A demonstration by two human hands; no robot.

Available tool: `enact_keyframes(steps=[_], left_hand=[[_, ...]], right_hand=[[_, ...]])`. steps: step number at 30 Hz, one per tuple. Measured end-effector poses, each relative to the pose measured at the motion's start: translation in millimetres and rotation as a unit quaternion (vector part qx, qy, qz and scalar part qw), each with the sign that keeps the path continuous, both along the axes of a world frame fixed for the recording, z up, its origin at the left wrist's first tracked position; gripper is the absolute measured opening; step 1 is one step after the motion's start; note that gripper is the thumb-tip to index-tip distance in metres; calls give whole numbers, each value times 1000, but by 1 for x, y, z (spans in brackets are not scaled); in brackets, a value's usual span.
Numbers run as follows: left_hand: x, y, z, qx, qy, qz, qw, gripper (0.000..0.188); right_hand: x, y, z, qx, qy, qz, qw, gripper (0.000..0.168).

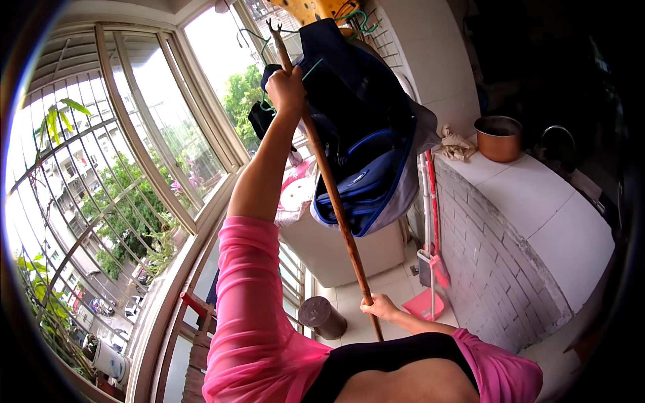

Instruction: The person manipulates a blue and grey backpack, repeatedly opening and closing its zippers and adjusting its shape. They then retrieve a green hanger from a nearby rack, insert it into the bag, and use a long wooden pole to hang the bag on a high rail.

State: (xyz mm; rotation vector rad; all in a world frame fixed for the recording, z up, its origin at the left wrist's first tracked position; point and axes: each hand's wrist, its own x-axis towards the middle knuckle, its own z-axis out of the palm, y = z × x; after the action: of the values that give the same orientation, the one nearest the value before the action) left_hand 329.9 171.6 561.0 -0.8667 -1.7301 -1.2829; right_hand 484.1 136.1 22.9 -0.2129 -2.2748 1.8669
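Note:
My left hand [286, 90] is raised and closed around the upper part of a long wooden pole [330, 176] with a small forked tip. Lower down, my right hand [382, 307] grips the same pole in front of my body. Behind the pole hangs a dark blue backpack [365, 166], unzipped and gaping, with blue piping. Green hangers [360, 22] show around the bag's top. Whether the fork touches a hanger, I cannot tell. A small black cloth item [261, 118] hangs just left of my left hand.
Barred windows [101, 151] line the left side. A white washing-machine-like cabinet [335, 252] stands under the bag, and a dark cylindrical stool [322, 317] on the tiled floor. At right are a pink dustpan [423, 305], a tiled ledge [529, 201] and a copper-coloured pot [499, 140].

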Motion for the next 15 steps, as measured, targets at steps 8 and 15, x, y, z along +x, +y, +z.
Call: enact_keyframes(steps=[8,15], left_hand=[[17,-16,-38,35,-72,-70,994,33],[21,-19,-48,54,-72,-119,989,29]], right_hand=[[-1,-6,-36,48,-38,34,998,23],[42,-7,-104,-19,-117,65,991,21]])
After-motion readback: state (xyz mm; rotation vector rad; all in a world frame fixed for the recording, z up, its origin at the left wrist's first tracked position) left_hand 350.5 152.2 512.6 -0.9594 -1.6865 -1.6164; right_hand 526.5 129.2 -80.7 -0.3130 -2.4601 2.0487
